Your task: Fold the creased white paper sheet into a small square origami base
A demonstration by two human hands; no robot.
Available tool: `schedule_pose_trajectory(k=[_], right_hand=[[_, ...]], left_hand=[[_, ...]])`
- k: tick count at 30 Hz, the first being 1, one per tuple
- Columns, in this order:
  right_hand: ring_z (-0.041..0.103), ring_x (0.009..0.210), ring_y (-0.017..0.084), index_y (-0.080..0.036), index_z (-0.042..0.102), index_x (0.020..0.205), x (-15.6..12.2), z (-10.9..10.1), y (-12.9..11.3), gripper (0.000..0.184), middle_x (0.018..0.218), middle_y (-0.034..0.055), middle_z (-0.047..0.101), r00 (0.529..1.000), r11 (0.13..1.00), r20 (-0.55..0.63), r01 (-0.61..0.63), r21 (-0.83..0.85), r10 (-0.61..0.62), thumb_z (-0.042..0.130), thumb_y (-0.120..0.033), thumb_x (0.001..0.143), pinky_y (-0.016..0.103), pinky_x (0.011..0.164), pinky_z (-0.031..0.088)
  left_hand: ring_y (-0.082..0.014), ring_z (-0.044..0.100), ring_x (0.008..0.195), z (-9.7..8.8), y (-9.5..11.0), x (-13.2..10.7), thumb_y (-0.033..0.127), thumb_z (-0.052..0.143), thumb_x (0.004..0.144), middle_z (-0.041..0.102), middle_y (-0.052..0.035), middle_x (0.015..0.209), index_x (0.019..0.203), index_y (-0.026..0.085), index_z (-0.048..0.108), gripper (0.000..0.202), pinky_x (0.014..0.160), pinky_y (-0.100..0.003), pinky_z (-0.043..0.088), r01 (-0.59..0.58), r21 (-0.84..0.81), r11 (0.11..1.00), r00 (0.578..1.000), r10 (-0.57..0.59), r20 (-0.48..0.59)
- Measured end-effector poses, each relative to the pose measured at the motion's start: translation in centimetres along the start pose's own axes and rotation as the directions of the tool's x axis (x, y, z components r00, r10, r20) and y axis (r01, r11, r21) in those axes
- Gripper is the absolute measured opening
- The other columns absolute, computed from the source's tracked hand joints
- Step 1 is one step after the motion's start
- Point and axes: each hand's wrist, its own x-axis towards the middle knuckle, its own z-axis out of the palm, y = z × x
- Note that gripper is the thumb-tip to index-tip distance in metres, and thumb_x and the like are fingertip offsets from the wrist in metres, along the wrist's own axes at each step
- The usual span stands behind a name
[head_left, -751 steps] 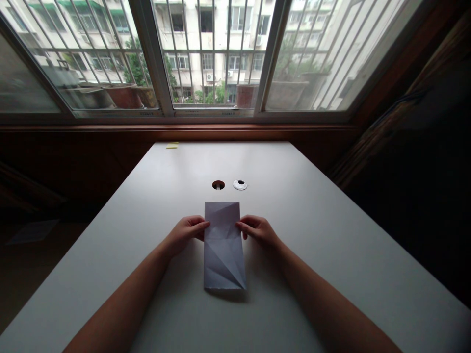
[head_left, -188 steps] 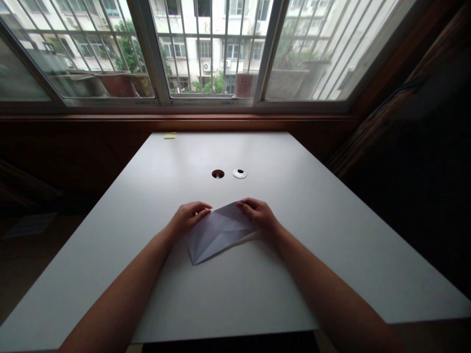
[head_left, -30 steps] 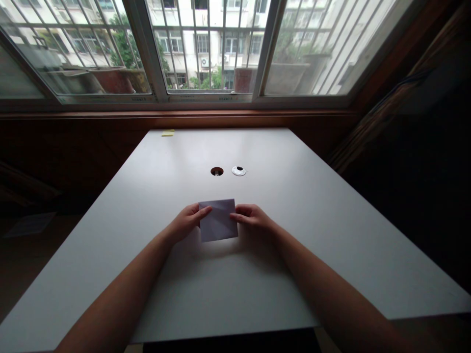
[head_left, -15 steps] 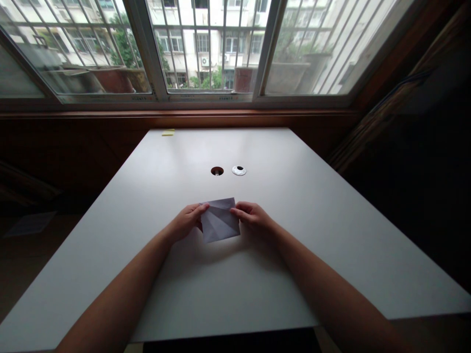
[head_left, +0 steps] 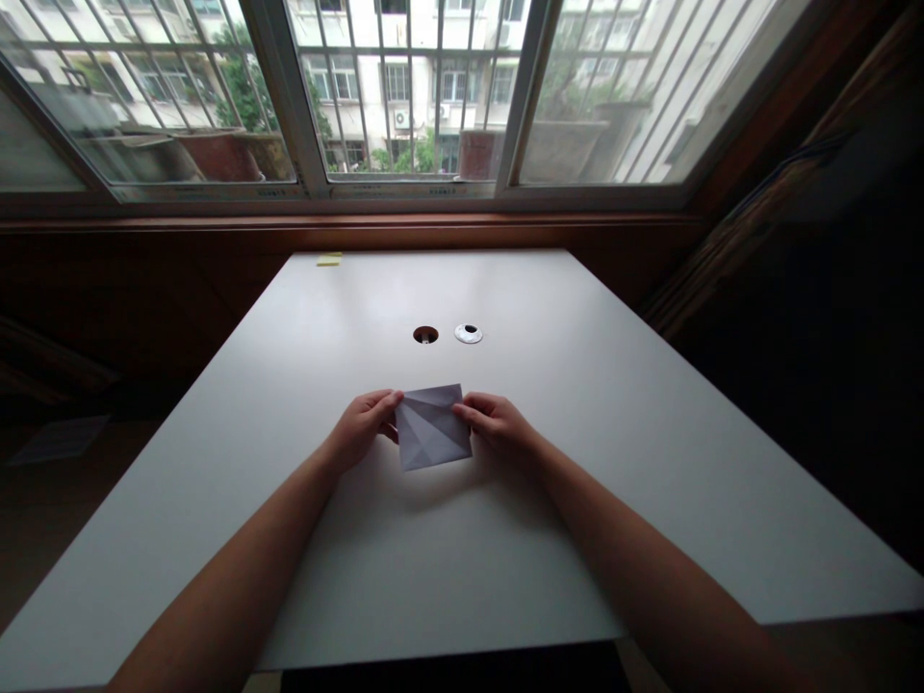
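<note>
A small folded sheet of grey-white paper (head_left: pixel 431 428), creased with diagonal lines, lies near the middle of the white table (head_left: pixel 563 500). My left hand (head_left: pixel 361 426) pinches its left edge, thumb tip at the upper left corner. My right hand (head_left: pixel 495 423) grips its right edge, fingers curled and thumb on top of the paper. Both forearms reach in from the bottom of the view.
Beyond the paper the table has a round cable hole (head_left: pixel 425 334) and a white cap (head_left: pixel 469 333) beside it. A yellow sticky note (head_left: pixel 328 259) lies at the far left edge. A barred window (head_left: pixel 404 96) runs along the back; dark wood panels flank the table.
Over the last second the paper turned slightly and its creased face became visible. My left thumb shifted up toward the top left corner. Both hands stayed at the paper's edges.
</note>
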Motion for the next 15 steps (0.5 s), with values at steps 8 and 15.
schedule_pose_trajectory(k=[8,15], right_hand=[[0.044,0.058,0.012,-0.018,0.056,0.068,-0.04,0.1,0.01,0.041,0.059,-0.0031,0.049,0.999,1.0,-0.041,-0.01,0.014,0.01,0.059,-0.055,0.085,0.025,0.055,0.033],[0.046,0.057,0.012,-0.018,0.057,0.07,0.03,0.08,0.41,0.038,0.06,-0.003,0.051,0.997,1.0,-0.073,-0.01,0.029,0.012,0.06,-0.053,0.085,0.025,0.055,0.034]], left_hand=[[-0.0111,0.058,0.057,-0.22,0.21,0.15,0.049,0.063,0.084,0.061,-0.0009,0.066,0.077,0.014,0.061,0.036,0.051,-0.02,0.049,-0.051,0.016,0.999,0.997,0.052,-0.066],[-0.0111,0.059,0.059,-0.22,0.16,0.14,0.05,0.065,0.083,0.061,-0.0016,0.071,0.088,0.014,0.064,0.036,0.052,-0.021,0.051,-0.03,-0.02,0.999,0.999,0.029,-0.043]])
